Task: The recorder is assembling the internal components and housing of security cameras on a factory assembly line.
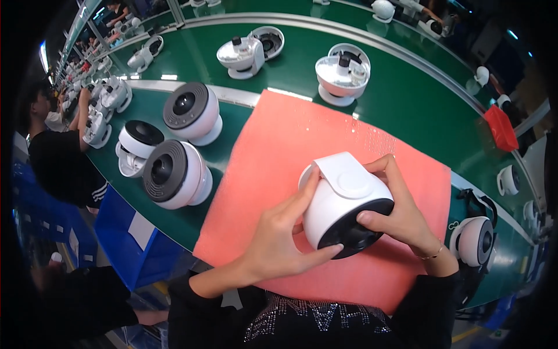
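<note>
Both hands hold a ball-shaped white appliance (329, 210) with a dark round front, much like a small desk fan. It is tipped over the pink foam mat (273, 136), dark front toward me and its white base plate facing up and away. My left hand (278, 237) grips the left side, index finger along the white shell and thumb at the lower edge of the dark front. My right hand (402, 212) wraps the right side, its thumb pressed on the dark front. The right hand's other fingertips are partly hidden behind the shell.
Similar appliances with grey ringed fronts (165, 170) stand left of the mat; another (475, 241) stands right. Opened units (342, 75) sit on the green conveyor (407, 81) beyond. A blue bin (119, 232) is at lower left. Farther left, a co-worker (58, 142) reaches toward more units.
</note>
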Demonstrator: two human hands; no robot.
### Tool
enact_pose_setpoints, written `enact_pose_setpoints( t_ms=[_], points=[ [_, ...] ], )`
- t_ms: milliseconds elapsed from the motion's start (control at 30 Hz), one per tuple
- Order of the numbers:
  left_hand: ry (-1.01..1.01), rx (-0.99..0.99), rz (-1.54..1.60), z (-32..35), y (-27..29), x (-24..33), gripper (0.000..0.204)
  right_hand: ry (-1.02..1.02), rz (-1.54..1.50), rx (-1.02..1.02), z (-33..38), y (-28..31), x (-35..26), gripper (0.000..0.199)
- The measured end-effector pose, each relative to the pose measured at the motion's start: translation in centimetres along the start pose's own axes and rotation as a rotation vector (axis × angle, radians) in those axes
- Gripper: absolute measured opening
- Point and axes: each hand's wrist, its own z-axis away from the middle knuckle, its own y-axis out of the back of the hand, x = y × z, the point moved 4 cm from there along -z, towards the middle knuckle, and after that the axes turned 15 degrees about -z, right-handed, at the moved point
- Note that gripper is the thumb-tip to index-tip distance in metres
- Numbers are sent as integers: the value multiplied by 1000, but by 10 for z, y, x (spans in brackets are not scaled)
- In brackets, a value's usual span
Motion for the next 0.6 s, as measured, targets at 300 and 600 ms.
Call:
enact_pose_setpoints(
  t_ms=[300, 600],
  points=[
    [-73, 120, 140, -46, 39, 9, 86, 276, -200, 50, -51, 4, -38, 66],
    [-440, 336, 987, -92, 47, -36, 65, 715, -102, 91, -55, -37, -58, 96]
  ],
)
